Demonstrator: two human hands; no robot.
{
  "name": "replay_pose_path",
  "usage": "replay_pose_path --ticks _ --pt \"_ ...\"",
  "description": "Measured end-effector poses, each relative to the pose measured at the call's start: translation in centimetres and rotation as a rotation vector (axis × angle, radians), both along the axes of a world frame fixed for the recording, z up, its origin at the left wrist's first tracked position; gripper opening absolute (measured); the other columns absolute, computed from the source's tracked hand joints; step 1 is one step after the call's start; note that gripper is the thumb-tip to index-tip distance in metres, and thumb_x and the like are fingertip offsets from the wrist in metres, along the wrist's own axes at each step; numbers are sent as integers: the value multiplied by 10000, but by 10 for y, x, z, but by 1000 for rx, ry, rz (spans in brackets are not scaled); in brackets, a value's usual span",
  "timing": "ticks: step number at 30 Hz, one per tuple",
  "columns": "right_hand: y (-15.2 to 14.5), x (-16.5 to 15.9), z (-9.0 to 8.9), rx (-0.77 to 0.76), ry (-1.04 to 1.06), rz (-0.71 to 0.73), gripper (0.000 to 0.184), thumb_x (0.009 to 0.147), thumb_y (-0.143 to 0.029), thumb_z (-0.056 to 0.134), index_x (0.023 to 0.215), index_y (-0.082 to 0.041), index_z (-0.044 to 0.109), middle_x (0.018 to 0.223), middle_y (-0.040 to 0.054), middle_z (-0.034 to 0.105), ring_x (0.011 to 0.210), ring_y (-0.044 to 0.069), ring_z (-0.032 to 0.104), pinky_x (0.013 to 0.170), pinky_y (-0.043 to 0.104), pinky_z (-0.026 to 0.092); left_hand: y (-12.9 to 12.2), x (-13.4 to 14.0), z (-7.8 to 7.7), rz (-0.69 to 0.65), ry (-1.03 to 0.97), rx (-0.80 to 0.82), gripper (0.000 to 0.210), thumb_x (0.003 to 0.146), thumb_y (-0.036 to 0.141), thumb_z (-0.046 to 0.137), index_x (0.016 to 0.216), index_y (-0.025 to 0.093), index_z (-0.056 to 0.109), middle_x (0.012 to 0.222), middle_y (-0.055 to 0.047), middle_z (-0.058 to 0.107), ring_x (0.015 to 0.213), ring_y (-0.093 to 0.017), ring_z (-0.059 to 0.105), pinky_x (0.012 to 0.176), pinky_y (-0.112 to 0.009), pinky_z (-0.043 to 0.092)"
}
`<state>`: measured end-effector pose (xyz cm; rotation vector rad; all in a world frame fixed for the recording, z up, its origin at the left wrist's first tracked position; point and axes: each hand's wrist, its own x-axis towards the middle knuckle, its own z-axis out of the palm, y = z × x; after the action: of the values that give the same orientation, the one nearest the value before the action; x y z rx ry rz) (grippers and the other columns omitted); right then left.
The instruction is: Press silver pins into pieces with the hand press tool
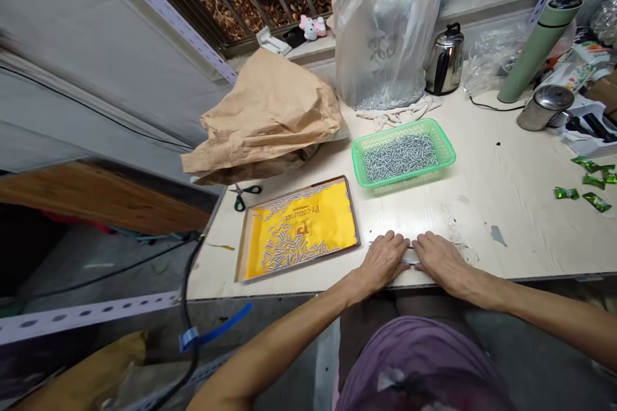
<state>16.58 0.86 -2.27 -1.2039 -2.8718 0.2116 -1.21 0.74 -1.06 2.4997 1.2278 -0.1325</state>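
Note:
At the table's front edge, my left hand [384, 259] and my right hand [439, 262] lie close together, fingers bent and pressed down. Between them shows a small whitish, see-through piece [410, 256] with a thin dark strip across it; my fingers cover most of it, so its kind is unclear. Left of my hands is a shallow tray [359, 231] lined with yellow, with many small silver metal pins [285, 252] scattered in it. Beyond my hands stands a green plastic basket [446, 140], which holds a heap of similar metal pins [402, 155].
Black-handled scissors [245, 192] lie beside the tray. Behind it sits a crumpled brown paper bag [274, 119]. A plastic bag [385, 45], steel kettle [444, 61], green flask [537, 51] and steel cup [547, 107] stand at the back. Green-wrapped sweets [596, 201] lie at right.

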Motion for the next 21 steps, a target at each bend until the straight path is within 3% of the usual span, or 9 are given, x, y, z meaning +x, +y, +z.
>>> replay_pose_path --ticks 1,4,7,11,12,14,18,21 --pt "-1 -1 -2 -7 -4 10 69 837 -131 571 888 -164 604 820 76 588 808 229 534 665 333 393 0 1 -1 8 12 3 178 898 307 556 1015 174 573 966 -89 601 961 -243 536 778 -362 477" --pt "-1 -4 -1 -36 -18 18 171 857 -58 494 816 -185 603 768 50 580 755 201 525 658 318 370 -2 2 -4 31 21 12 158 934 288 491 910 171 595 888 -83 608 943 -238 551 761 -352 485" --pt "2 -3 7 -38 -40 -10 42 854 -155 583 873 -162 620 812 70 605 792 216 538 680 324 380 -9 1 -10 80 -20 54 179 930 286 502 1017 160 593 953 -98 633 972 -247 576 790 -373 512" --pt "13 8 22 -46 -51 -27 510 732 -448 741 1082 -106 597 977 135 624 903 280 539 742 362 400 -33 2 -28 159 -178 213 334 937 220 470 1260 140 496 1301 -172 550 1227 -280 514 991 -458 468" --pt "16 11 24 -63 -51 -14 549 736 -486 727 1110 -108 589 992 138 625 907 282 539 752 367 399 -40 2 -34 156 -225 254 339 946 195 438 1277 141 488 1348 -174 522 1287 -281 472 1036 -470 440" --pt "23 15 25 -86 -53 7 444 815 -459 652 1107 -129 596 986 128 630 889 264 539 752 360 389 -53 5 -44 134 -300 300 347 962 180 390 1292 146 491 1382 -168 507 1356 -276 405 1082 -480 406" --pt "41 13 15 -49 -21 -9 127 898 -229 540 960 -155 623 920 98 626 857 224 523 717 317 355 -65 11 -54 84 -382 271 355 976 230 393 1310 184 503 1365 -141 541 1388 -250 364 1102 -474 394" --pt "60 7 10 -47 13 25 111 907 -205 525 869 -159 619 856 77 621 808 200 498 692 300 325 -63 14 -55 66 -420 284 337 978 250 403 1277 172 537 1302 -126 598 1344 -229 433 1106 -454 396"
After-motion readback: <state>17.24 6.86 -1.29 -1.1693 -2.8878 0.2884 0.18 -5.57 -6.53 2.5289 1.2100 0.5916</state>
